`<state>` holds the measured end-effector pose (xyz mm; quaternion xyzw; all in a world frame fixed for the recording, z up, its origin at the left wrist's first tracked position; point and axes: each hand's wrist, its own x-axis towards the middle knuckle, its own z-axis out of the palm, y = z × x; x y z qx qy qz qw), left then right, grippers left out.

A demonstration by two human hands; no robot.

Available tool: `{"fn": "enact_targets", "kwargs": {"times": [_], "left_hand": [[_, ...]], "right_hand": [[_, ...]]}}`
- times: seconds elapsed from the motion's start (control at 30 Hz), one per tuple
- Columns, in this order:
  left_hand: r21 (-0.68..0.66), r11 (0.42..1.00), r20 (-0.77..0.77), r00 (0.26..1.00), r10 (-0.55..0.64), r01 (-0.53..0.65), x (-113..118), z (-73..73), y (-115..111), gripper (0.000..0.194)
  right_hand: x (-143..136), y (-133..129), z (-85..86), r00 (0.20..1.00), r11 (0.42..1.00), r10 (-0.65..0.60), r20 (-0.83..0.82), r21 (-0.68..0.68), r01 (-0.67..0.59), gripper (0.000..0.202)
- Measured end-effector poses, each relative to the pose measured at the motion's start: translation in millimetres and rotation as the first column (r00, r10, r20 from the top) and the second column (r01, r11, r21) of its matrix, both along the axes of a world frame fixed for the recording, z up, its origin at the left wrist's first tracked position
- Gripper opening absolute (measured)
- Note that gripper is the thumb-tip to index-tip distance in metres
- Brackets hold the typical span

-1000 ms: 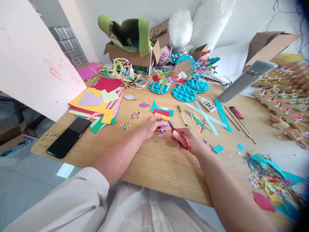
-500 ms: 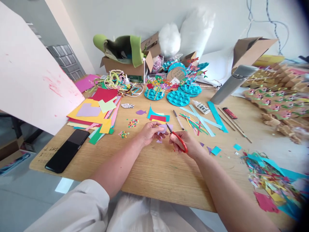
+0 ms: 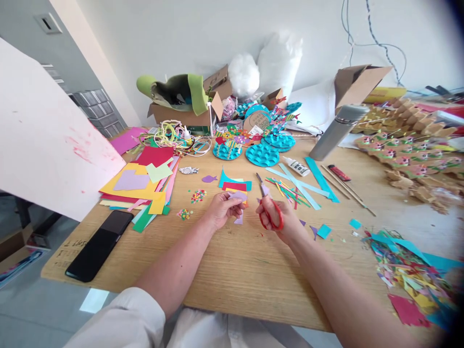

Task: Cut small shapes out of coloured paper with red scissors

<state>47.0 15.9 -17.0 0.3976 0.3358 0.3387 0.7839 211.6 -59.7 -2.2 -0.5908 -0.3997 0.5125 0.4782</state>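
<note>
Scissors (image 3: 279,218) drew away from left hand (image 3: 225,210); box (image 3: 177,117) holds green material (image 3: 198,94).

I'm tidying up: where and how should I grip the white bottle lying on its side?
Probably across the middle of the white bottle, coming from above and closing on its long sides. It lies on its side with its narrow tip pointing left, so the broad body is likely the steadier hold. Pale blue strips lie nearer the person, another reason for above.

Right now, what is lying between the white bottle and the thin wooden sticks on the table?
A bright blue strip lies slantwise between the white bottle and the thin wooden sticks; the head view shows it.
</note>
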Motion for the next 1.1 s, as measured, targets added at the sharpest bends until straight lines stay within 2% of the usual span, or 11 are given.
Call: {"fn": "enact_targets", "kwargs": {"times": [0.07,0.17,0.23,0.4,0.57,0.67,0.73,0.8,0.9,1.0,1.1], "left_hand": [[0.003,1.000,-0.003,1.000,0.016,-0.016,0.5,0.4,0.0,0.032],[0.032,0.999,-0.011,0.999,0.033,-0.032,1.3,1.0,-0.2,0.031],[0.065,0.998,-0.032,0.999,0.027,-0.025,1.7,1.5,-0.9,0.031],[0.141,0.987,-0.107,0.993,-0.058,0.073,2.9,-0.3,-5.3,0.028],[0.162,0.977,-0.137,0.983,-0.120,0.142,4.8,-5.1,-8.4,0.028],[0.161,0.979,-0.112,0.988,-0.107,0.124,5.5,-4.7,-8.2,0.029],[0.151,0.986,-0.078,0.995,-0.059,0.070,5.6,-3.3,-7.6,0.029],[0.135,0.991,-0.048,0.999,-0.008,0.014,5.4,-1.9,-6.8,0.029],[0.103,0.995,-0.028,0.999,0.017,-0.014,5.1,-1.4,-5.9,0.029],[0.077,0.997,-0.007,1.000,0.015,-0.015,5.1,-2.9,-4.8,0.028],[0.048,0.998,0.045,0.998,0.034,-0.037,4.5,-3.4,-3.3,0.027]], "right_hand": [[0.3,2.7,3.4,0.985,0.998,-0.066,-0.156,-0.010,0.065,0.071],[-1.3,4.0,7.4,0.949,0.998,-0.034,-0.314,-0.066,0.014,0.083],[-4.4,2.3,6.9,0.968,0.999,-0.026,-0.248,-0.041,0.016,0.075],[-13.7,-3.3,4.9,0.997,0.990,0.008,0.073,0.138,-0.018,0.039],[-15.7,-3.2,4.5,0.999,0.984,0.008,0.048,0.177,-0.016,0.026],[-16.2,-2.8,2.8,0.999,0.980,-0.021,0.028,0.200,0.015,0.025],[-16.4,-2.7,3.9,0.995,0.980,-0.068,-0.073,0.181,0.080,0.031],[-15.4,-2.9,7.3,0.944,0.976,-0.127,-0.305,0.131,0.173,0.046],[-12.1,-4.7,13.0,0.829,0.987,-0.044,-0.557,0.105,0.123,0.059],[-10.6,-7.9,16.5,0.777,0.992,0.067,-0.626,0.123,0.014,0.062],[-11.9,-10.0,19.1,0.790,0.988,0.138,-0.597,0.134,-0.072,0.071]]}}
